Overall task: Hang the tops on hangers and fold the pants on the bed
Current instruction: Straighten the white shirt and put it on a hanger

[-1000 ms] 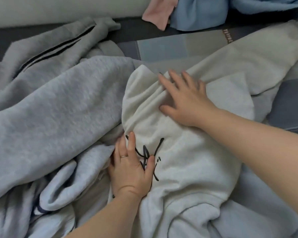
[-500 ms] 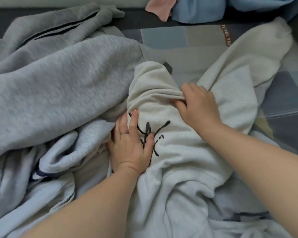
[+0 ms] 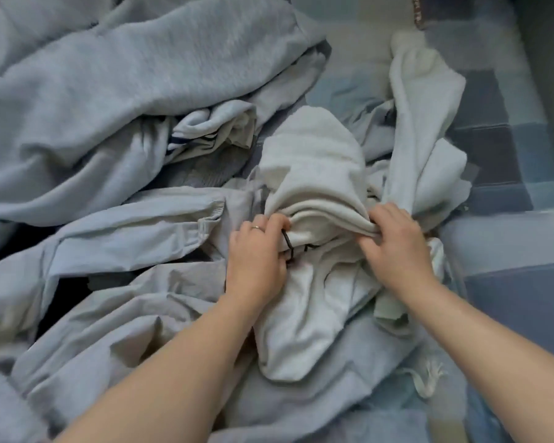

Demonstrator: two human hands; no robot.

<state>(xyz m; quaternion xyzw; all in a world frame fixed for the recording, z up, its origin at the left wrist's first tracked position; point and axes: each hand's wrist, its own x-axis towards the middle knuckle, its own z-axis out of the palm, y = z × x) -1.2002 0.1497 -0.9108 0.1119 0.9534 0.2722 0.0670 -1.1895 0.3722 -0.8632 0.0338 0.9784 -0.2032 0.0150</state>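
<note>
A cream sweatshirt [image 3: 314,167] with a black scribble print lies bunched in the middle of the bed. My left hand [image 3: 256,254], with a ring on one finger, grips its gathered folds at the left, right by the black print. My right hand [image 3: 397,244] grips the same bunched edge at the right, fingers curled into the cloth. The sweatshirt's sleeve [image 3: 419,100] trails up to the right. Its lower part [image 3: 298,330] hangs toward me between my forearms.
A large grey fleece garment [image 3: 135,78] covers the upper left. Pale blue crumpled clothes [image 3: 125,238] lie at the left and under my arms. A striped collar [image 3: 202,139] pokes out mid-pile. The blue patchwork bedcover [image 3: 509,193] shows at the right.
Both hands have gone from pressing flat on the sweatshirt to gripping its gathered fabric and pulling it toward me; the sleeve has dragged inward and my view has dropped lower.
</note>
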